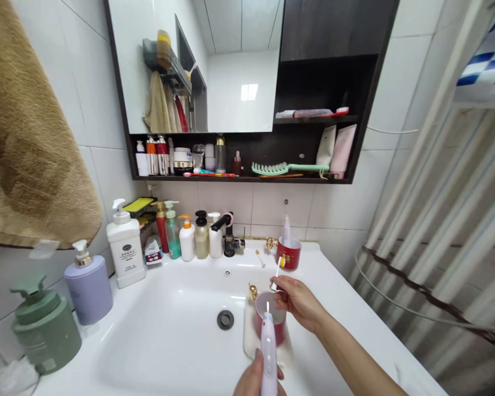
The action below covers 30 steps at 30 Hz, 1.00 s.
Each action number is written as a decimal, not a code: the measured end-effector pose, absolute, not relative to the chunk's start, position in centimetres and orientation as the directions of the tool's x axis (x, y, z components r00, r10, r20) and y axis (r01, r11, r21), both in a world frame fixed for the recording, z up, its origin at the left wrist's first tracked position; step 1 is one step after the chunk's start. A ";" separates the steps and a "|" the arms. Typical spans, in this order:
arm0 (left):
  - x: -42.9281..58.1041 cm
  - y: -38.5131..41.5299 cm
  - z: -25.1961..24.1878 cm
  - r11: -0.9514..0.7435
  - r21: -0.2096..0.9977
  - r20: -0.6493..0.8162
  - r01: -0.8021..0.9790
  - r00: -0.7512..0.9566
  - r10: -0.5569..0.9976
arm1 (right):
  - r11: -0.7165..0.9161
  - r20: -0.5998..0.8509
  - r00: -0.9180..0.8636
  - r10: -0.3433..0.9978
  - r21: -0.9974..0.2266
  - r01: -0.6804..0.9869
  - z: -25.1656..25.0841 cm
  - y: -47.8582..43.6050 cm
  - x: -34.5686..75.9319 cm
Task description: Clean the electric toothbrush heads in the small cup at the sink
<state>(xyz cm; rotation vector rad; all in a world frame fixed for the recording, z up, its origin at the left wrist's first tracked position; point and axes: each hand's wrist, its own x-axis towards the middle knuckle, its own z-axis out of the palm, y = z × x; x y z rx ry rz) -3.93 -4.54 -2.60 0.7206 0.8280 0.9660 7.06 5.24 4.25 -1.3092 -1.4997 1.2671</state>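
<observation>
My left hand (249,380) is wrapped round a pale pink electric toothbrush handle (269,352), held upright with its bare metal shaft pointing up. A small white brush head (278,270) with a yellow-rimmed top is pinched in the fingers of my right hand (299,303), above and to the right of the shaft and apart from it. Behind the handle, a red cup (281,331) with a gold figure handle (253,291) stands at the basin's right side, its bottom partly hidden. The cup's inside looks light pink.
Another red cup (292,258) holds a second toothbrush handle (286,234); a small brush head (260,259) lies beside it. The white basin (169,330) has a black faucet (229,242). Several pump bottles (126,250) line the left and back. A dark cabinet shelf (247,180) hangs above.
</observation>
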 end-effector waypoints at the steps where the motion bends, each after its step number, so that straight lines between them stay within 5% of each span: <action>1: -3.7 -5.0 -2.3 0.375 0.842 -0.257 -0.388 0.321 0.911 | -0.062 -0.076 -0.220 0.973 -0.996 0.070 4.4 3.9 7.6; 3: -3.2 -5.9 -1.8 0.334 0.881 -0.223 -0.336 0.328 0.918 | -0.150 -0.099 -0.269 0.958 -0.972 -0.178 4.5 1.9 8.2; 6: -2.7 -6.8 -1.6 0.323 0.890 -0.211 -0.323 0.337 0.917 | -0.201 -0.118 -0.282 0.952 -0.937 -0.285 4.2 0.2 8.4; 30: -2.7 -6.8 -2.2 0.273 0.928 -0.171 -0.252 0.361 0.917 | -0.120 -0.075 -0.180 0.981 -0.961 -0.249 4.0 -0.7 7.4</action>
